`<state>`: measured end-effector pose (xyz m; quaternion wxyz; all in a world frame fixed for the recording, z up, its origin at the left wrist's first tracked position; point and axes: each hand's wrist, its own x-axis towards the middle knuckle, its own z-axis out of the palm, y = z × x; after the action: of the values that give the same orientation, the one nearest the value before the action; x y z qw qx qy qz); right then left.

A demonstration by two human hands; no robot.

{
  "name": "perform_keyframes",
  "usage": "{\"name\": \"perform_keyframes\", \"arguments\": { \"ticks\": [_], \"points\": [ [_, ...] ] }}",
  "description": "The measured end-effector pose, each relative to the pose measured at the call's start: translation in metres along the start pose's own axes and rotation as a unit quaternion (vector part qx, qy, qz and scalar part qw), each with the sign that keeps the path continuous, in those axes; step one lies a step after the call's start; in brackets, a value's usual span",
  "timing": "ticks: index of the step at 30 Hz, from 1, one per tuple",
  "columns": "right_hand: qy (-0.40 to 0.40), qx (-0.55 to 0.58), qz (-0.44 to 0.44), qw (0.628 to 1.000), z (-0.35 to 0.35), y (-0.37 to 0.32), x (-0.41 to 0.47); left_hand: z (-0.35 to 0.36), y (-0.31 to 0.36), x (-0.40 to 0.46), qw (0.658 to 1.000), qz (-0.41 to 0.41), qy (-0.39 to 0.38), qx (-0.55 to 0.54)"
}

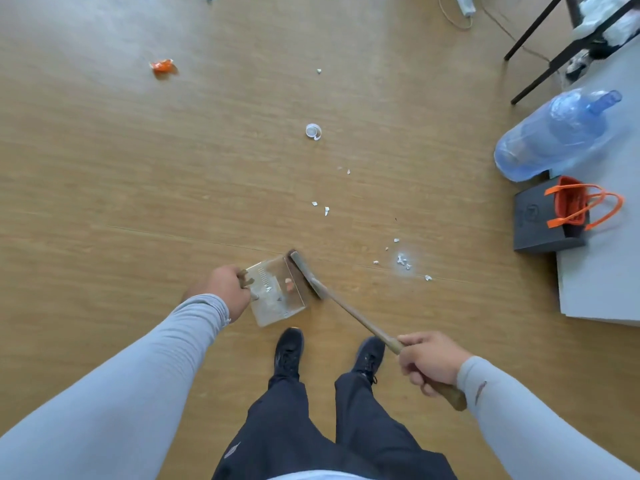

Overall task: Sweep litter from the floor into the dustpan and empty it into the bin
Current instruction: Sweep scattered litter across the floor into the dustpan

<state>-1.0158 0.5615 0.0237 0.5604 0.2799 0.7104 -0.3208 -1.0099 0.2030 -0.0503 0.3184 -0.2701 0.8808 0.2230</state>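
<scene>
Dustpan: held by clenched left hand; brush gripped by right hand.
Sweeping underway; scraps to be gathered next.

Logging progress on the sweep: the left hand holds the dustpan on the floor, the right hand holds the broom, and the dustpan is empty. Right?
Not quite. The head view shows the dustpan already holds a small orange-pink scrap. Otherwise correct: left hand holds it, right hand holds the broom.

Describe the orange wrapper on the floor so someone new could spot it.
Start on the tan wooden floor and look far left, well beyond the clear plastic dustpan. The crumpled orange wrapper lies alone there, the only orange litter among small white scraps.
</scene>
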Motion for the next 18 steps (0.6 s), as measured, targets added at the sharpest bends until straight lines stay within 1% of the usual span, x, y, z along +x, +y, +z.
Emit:
{"name": "perform_keyframes", "arguments": {
  "ticks": [3,5,7,10,11,13,16,18],
  "points": [
    [0.008,-0.047,-0.016,0.999,-0.001,-0.005,-0.010,-0.002,0.004,-0.005,1.000,0.004,0.002,0.027],
    [0.032,-0.064,-0.022,0.997,0.011,-0.012,-0.002,-0.003,0.004,-0.004,1.000,0.006,0.000,0.026],
    [0.044,-0.108,-0.018,0.993,0.023,-0.021,0.010,-0.003,0.002,-0.003,1.000,0.002,0.000,0.023],
    [0.026,-0.148,-0.002,0.989,0.039,-0.029,0.021,-0.001,-0.003,-0.003,0.999,0.005,0.008,0.034],
    [0.009,-0.139,0.001,0.990,0.042,-0.029,0.020,0.000,-0.004,-0.003,0.999,0.007,0.009,0.036],
    [-0.019,-0.075,0.012,0.997,0.035,-0.023,0.015,0.003,-0.003,-0.002,0.999,0.009,0.014,0.037],
    [-0.032,0.030,0.025,0.999,0.003,-0.001,0.001,0.002,-0.001,0.000,0.999,0.014,0.018,0.032],
    [-0.035,0.054,0.016,0.998,-0.011,0.015,-0.014,0.001,-0.005,0.000,0.999,0.014,0.015,0.026]
  ]
}}
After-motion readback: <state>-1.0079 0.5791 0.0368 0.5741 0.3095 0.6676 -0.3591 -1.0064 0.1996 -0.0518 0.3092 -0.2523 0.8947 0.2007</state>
